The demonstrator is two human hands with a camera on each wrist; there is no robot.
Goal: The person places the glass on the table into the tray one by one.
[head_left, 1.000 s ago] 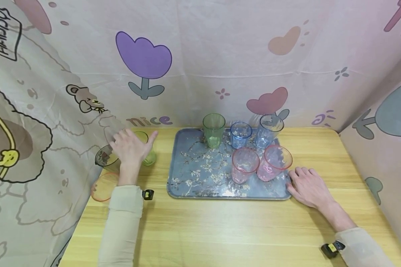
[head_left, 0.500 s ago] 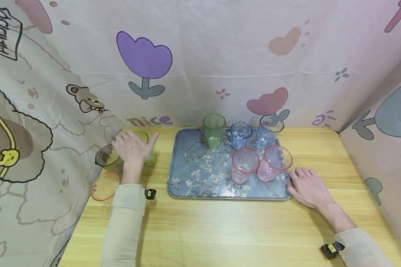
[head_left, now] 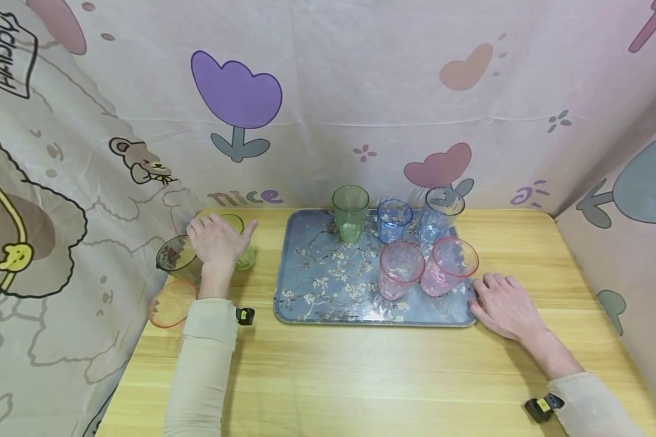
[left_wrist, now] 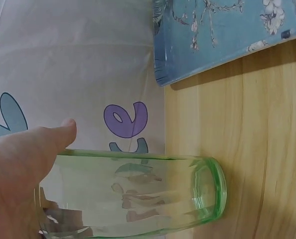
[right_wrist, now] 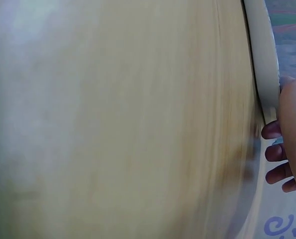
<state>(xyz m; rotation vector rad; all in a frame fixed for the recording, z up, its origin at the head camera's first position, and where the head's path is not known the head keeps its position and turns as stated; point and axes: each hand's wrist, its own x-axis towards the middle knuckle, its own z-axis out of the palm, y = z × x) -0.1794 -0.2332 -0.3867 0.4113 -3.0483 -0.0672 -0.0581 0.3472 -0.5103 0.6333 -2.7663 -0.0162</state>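
My left hand (head_left: 215,246) is at the rim of a yellow-green glass tumbler (head_left: 246,258), thumb spread out to the right. In the left wrist view, the thumb (left_wrist: 48,144) stands off the side of that tumbler (left_wrist: 183,194); the other fingers are hidden there. A dark grey glass (head_left: 176,258) and an orange-rimmed glass (head_left: 172,306) stand left of this hand. My right hand (head_left: 505,306) rests at the right edge of the blue flowered tray (head_left: 306,303), its thumb at the rim. Its loosely bent fingers (right_wrist: 277,174) show in the right wrist view.
On the tray stand a green glass (head_left: 351,215), a short blue glass (head_left: 395,224), a taller blue glass (head_left: 434,224) and two pink glasses (head_left: 400,279). A printed cloth (head_left: 328,91) hangs behind and beside the wooden table (head_left: 361,376).
The left hand has shifted slightly right beside the yellow-green tumbler. The right hand, the tray and the glasses on it stay where they were.
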